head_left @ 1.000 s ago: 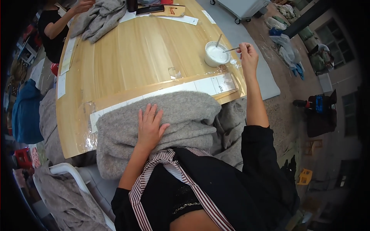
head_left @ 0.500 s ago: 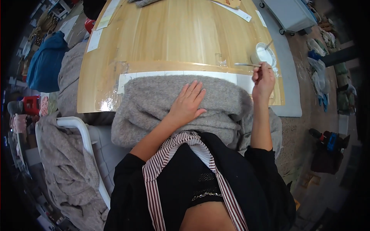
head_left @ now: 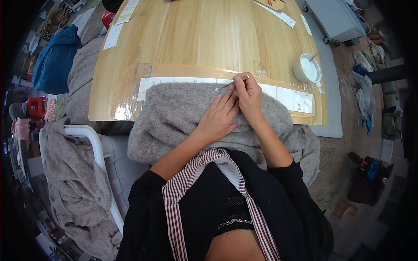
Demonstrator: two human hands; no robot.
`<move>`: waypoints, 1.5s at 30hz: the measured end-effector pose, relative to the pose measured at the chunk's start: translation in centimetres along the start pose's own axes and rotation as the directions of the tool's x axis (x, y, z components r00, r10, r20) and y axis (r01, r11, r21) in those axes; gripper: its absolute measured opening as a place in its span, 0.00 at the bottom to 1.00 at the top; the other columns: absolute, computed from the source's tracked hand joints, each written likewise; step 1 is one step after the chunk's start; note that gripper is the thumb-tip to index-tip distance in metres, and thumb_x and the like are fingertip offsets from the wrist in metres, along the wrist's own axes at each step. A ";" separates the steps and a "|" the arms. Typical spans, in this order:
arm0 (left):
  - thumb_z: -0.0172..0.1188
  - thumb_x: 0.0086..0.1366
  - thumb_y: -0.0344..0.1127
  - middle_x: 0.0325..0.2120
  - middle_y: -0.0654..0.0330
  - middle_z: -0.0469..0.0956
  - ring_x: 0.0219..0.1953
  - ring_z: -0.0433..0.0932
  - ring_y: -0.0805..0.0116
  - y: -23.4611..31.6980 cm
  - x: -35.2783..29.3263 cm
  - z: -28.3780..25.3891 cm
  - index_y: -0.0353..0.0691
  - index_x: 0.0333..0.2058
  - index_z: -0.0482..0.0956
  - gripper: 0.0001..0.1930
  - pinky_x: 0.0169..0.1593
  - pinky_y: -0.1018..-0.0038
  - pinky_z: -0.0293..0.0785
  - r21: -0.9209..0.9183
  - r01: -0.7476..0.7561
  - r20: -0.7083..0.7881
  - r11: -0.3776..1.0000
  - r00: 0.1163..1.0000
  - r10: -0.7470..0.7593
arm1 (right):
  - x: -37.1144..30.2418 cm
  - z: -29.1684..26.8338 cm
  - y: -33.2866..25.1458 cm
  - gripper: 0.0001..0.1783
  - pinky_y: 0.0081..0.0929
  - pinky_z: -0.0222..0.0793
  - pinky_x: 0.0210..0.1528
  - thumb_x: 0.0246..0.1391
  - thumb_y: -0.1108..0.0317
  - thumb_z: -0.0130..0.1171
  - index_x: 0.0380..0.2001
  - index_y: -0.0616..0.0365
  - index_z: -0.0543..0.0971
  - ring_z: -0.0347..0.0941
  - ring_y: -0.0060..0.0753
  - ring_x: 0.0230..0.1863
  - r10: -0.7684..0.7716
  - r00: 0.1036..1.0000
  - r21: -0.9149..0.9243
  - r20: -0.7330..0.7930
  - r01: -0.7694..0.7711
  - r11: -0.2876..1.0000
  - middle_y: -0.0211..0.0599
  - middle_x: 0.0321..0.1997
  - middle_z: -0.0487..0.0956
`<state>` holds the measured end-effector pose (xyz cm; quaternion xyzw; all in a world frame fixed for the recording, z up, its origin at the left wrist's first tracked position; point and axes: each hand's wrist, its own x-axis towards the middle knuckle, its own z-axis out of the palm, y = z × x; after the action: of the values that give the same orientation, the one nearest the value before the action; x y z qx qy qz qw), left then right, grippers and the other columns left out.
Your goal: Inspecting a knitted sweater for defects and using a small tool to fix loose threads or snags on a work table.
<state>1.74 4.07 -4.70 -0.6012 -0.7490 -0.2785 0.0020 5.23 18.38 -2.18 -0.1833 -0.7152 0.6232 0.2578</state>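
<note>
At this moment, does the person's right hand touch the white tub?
Apart. The head view shows it: the right hand is above the near part of the wooden table, whose surface shows between it and the white tub.

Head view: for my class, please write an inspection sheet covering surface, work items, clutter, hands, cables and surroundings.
Surface: wooden table, shiny film at its near-left corner.
Work items: gray knit over part of a white strip; tub with white contents and a stick.
Clutter: paper slips along the table's left edge.
Hands: left hand flat on the gray knit; right hand pinching a thin tool.
Cables: nothing seen.
Surroundings: white-framed chair holding gray fabric, left; wheeled cart, upper right.
</note>
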 end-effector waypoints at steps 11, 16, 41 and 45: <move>0.71 0.47 0.43 0.59 0.45 0.66 0.65 0.60 0.48 -0.3 0.3 0.1 0.33 0.55 0.70 0.37 0.66 0.53 0.55 0.002 -0.006 0.006 1.000 1.000 0.006 | 0.2 0.5 0.1 0.09 0.13 0.63 0.28 0.66 0.65 0.51 0.35 0.59 0.74 0.67 0.13 0.26 -0.019 0.999 -0.006 -0.030 0.019 1.000 0.28 0.28 0.76; 0.71 0.47 0.44 0.58 0.45 0.66 0.64 0.60 0.48 -0.3 0.2 0.3 0.34 0.56 0.70 0.38 0.67 0.50 0.53 -0.008 0.005 0.004 1.000 1.000 -0.004 | 0.8 0.5 -0.6 0.09 0.14 0.62 0.26 0.66 0.64 0.52 0.34 0.59 0.74 0.65 0.13 0.24 -0.043 0.998 0.015 -0.050 0.043 0.999 0.27 0.26 0.75; 0.60 0.58 0.41 0.59 0.43 0.66 0.64 0.62 0.46 -0.9 -0.3 1.5 0.33 0.55 0.70 0.28 0.67 0.53 0.55 -0.199 0.031 -0.093 0.980 0.994 -0.051 | 2.6 8.9 -1.6 0.09 0.13 0.61 0.26 0.66 0.64 0.52 0.37 0.58 0.75 0.65 0.11 0.25 0.060 0.964 0.105 0.259 -0.090 0.990 0.29 0.27 0.78; 0.54 0.63 0.42 0.59 0.41 0.64 0.64 0.61 0.43 -0.9 -0.2 1.8 0.32 0.57 0.66 0.27 0.66 0.53 0.57 -0.104 0.010 -0.095 0.995 0.995 -0.020 | 3.3 11.2 -0.5 0.09 0.14 0.61 0.25 0.66 0.64 0.52 0.37 0.59 0.75 0.65 0.11 0.23 0.011 0.956 0.022 0.293 -0.019 1.000 0.28 0.26 0.78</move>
<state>1.54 4.54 -6.67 -0.5807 -0.7372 -0.3455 0.0048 -4.03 11.31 -2.20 -0.0912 -0.7365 0.6541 0.1464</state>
